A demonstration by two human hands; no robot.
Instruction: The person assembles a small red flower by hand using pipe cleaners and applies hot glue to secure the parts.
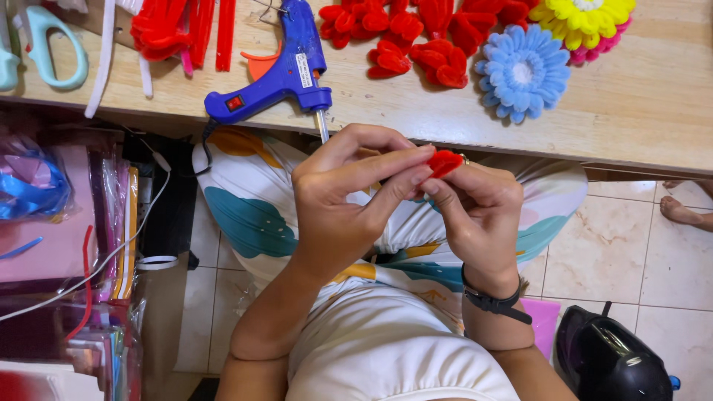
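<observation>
Just below the table edge (pixel 416 141), over your lap, your left hand (pixel 338 200) and right hand (pixel 475 208) pinch a red fuzzy petal piece (pixel 444 162); it looks light, soft and bendable, so hold its base gently.

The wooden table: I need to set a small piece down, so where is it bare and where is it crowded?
Bare wood lies along the wooden table at the right, below the yellow flower and right of the blue flower. A narrower strip runs along the near edge between the blue glue gun and the blue flower. The red petals, red stems and scissors crowd the far side.
</observation>
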